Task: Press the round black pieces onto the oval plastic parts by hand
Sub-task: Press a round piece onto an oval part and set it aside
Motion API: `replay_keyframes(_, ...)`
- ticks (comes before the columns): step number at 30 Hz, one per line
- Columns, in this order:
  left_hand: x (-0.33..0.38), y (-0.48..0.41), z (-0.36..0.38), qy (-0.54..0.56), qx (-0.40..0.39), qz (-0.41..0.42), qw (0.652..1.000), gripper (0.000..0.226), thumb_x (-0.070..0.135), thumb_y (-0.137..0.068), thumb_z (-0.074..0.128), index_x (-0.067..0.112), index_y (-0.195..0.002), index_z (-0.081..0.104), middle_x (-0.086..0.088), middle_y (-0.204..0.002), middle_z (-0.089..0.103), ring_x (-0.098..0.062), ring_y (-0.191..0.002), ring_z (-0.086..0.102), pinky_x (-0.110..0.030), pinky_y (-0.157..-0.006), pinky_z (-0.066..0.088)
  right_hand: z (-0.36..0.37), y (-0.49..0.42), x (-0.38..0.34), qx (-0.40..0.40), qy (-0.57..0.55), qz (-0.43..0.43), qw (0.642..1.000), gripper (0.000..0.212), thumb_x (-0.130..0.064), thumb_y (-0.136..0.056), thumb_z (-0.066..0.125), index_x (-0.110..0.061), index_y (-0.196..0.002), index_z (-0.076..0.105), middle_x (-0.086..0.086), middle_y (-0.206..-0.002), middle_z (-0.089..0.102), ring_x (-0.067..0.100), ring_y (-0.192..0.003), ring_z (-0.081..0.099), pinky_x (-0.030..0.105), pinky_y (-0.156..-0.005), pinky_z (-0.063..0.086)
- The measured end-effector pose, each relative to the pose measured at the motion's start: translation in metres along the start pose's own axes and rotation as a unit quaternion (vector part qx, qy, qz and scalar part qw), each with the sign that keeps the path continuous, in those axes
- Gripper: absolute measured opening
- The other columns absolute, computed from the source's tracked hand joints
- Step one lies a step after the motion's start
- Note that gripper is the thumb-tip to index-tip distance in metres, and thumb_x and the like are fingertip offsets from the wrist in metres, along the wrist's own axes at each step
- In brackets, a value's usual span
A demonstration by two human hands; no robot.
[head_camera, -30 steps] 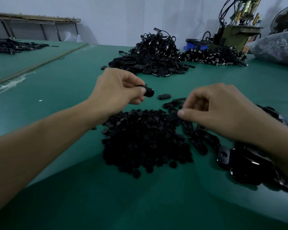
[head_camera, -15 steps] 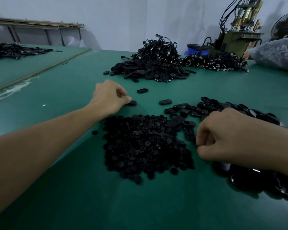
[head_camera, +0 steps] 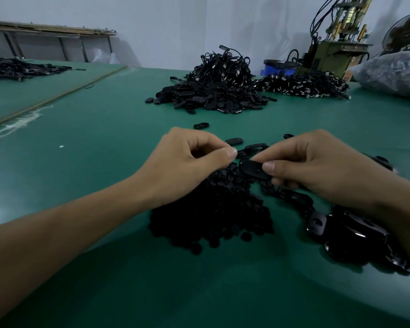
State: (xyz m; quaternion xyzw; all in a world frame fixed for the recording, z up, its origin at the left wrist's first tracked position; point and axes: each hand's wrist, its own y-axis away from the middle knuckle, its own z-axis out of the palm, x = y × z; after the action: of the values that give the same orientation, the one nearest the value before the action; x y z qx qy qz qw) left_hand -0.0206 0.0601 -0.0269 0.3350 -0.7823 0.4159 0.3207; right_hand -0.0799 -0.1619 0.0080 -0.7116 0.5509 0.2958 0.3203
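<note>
My right hand (head_camera: 317, 166) grips a black oval plastic part (head_camera: 252, 170) between thumb and fingers, just above the table. My left hand (head_camera: 187, 164) is close beside it on the left. Its thumb and forefinger pinch together at the oval's left end, on a small round black piece almost wholly hidden by the fingertips. Under both hands lies a heap of round black pieces (head_camera: 211, 209). A heap of oval parts (head_camera: 355, 230) stretches along the right under my right forearm.
Loose oval parts (head_camera: 234, 141) lie on the green table (head_camera: 104, 138) just beyond my hands. Farther back are a large pile of black parts with cords (head_camera: 213, 91), a second pile (head_camera: 303, 87), a filled plastic bag (head_camera: 393, 74), a blue tub (head_camera: 278, 67) and a machine (head_camera: 336, 50).
My left hand dropped its earlier part on the table, then rose and moved right. My right hand came up from the oval heap holding an oval part. The two hands have met.
</note>
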Motion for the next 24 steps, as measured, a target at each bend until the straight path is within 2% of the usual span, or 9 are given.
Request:
replay_keyframes(2, 0.002, 0.002, 0.004, 0.02, -0.01, 0.005, 1.0, 0.002, 0.029, -0.086, 0.078, 0.027, -0.085, 0.078, 0.013, -0.073, 0.074, 0.006, -0.059, 0.06, -0.007, -0.058, 0.043, 0.002, -0.001, 0.0, 0.002, -0.011, -0.008, 1.0, 0.02, -0.016, -0.093, 0.067, -0.032, -0.092, 0.079, 0.002, -0.068, 0.073, 0.004, -0.057, 0.06, 0.014, -0.056, 0.047)
replay_keyframes(7, 0.004, -0.001, 0.008, 0.032, -0.019, -0.004, 0.999, 0.013, 0.018, -0.083, 0.08, 0.029, -0.086, 0.075, 0.013, -0.075, 0.076, 0.004, -0.068, 0.067, -0.009, -0.069, 0.049, 0.014, -0.002, 0.0, 0.055, -0.033, -0.021, 0.998, 0.006, -0.017, -0.09, 0.07, -0.023, -0.091, 0.071, 0.0, -0.074, 0.075, 0.002, -0.06, 0.067, 0.013, -0.054, 0.048)
replay_keyframes(9, 0.004, -0.002, 0.006, 0.028, 0.011, -0.007, 1.0, 0.014, 0.015, -0.083, 0.079, 0.028, -0.084, 0.074, 0.014, -0.071, 0.074, 0.005, -0.063, 0.064, -0.007, -0.065, 0.046, 0.018, -0.004, 0.002, 0.101, 0.016, -0.026, 0.994, 0.002, -0.023, -0.091, 0.07, -0.025, -0.09, 0.07, -0.007, -0.074, 0.075, -0.002, -0.06, 0.066, 0.01, -0.055, 0.046)
replay_keyframes(11, -0.001, -0.002, 0.0, 0.029, 0.059, -0.022, 0.998, 0.012, 0.015, -0.086, 0.076, 0.027, -0.085, 0.072, 0.015, -0.067, 0.071, 0.004, -0.058, 0.058, -0.008, -0.061, 0.044, 0.021, -0.004, 0.003, 0.135, 0.114, -0.041, 0.983, 0.004, -0.03, -0.09, 0.07, -0.03, -0.086, 0.069, -0.014, -0.071, 0.071, -0.005, -0.068, 0.064, 0.006, -0.059, 0.045)
replay_keyframes(14, -0.011, 0.0, -0.011, 0.013, 0.112, -0.039, 0.993, 0.017, 0.016, -0.092, 0.069, 0.032, -0.091, 0.071, 0.019, -0.064, 0.065, 0.004, -0.054, 0.05, -0.007, -0.055, 0.038, 0.025, -0.002, 0.001, 0.074, 0.175, -0.048, 0.981, 0.007, -0.038, -0.085, 0.072, -0.032, -0.082, 0.07, -0.021, -0.073, 0.068, -0.008, -0.072, 0.062, 0.005, -0.063, 0.045)
replay_keyframes(17, -0.016, 0.006, -0.014, 0.0, 0.125, -0.03, 0.992, 0.022, 0.015, -0.096, 0.065, 0.035, -0.09, 0.071, 0.022, -0.059, 0.06, 0.004, -0.05, 0.047, -0.006, -0.051, 0.035, 0.029, 0.0, 0.002, -0.005, 0.196, -0.042, 0.98, 0.013, -0.046, -0.081, 0.072, -0.033, -0.08, 0.071, -0.029, -0.079, 0.067, -0.01, -0.071, 0.062, 0.006, -0.064, 0.046)
replay_keyframes(20, -0.02, 0.009, -0.011, -0.013, 0.13, -0.023, 0.991, 0.022, 0.016, -0.094, 0.067, 0.036, -0.088, 0.072, 0.019, -0.067, 0.064, 0.002, -0.056, 0.05, -0.008, -0.055, 0.038, 0.033, 0.0, 0.004, -0.013, 0.188, -0.052, 0.981, 0.015, -0.049, -0.08, 0.069, -0.033, -0.081, 0.071, -0.031, -0.081, 0.067, -0.011, -0.073, 0.062, 0.005, -0.065, 0.045)
replay_keyframes(24, -0.022, 0.009, -0.008, -0.013, 0.148, -0.017, 0.989, 0.02, 0.017, -0.091, 0.071, 0.037, -0.088, 0.073, 0.014, -0.076, 0.071, 0.0, -0.064, 0.057, -0.011, -0.062, 0.043, 0.036, 0.0, 0.005, 0.0, 0.17, -0.059, 0.984, 0.009, -0.033, -0.087, 0.073, -0.034, -0.078, 0.07, -0.031, -0.079, 0.066, -0.01, -0.074, 0.062, 0.004, -0.064, 0.044)
